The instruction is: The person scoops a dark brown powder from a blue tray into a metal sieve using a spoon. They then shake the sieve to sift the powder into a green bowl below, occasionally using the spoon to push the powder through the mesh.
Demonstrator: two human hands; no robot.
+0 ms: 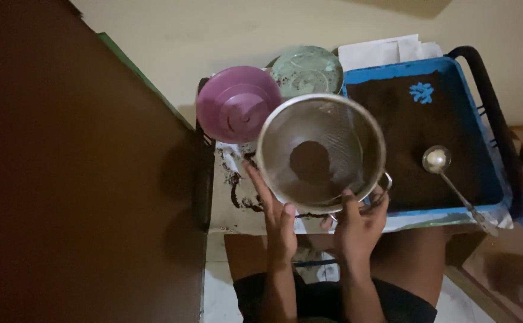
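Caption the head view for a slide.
Both hands, left hand and right hand, hold a round metal sieve with dark powder beside a blue tray and its spoon.

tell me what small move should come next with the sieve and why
Probably a gentle side-to-side shake. Both the left hand and right hand hold the metal sieve by its near rim, and a dark clump sits unsifted in the mesh, above the paper beside the blue tray.
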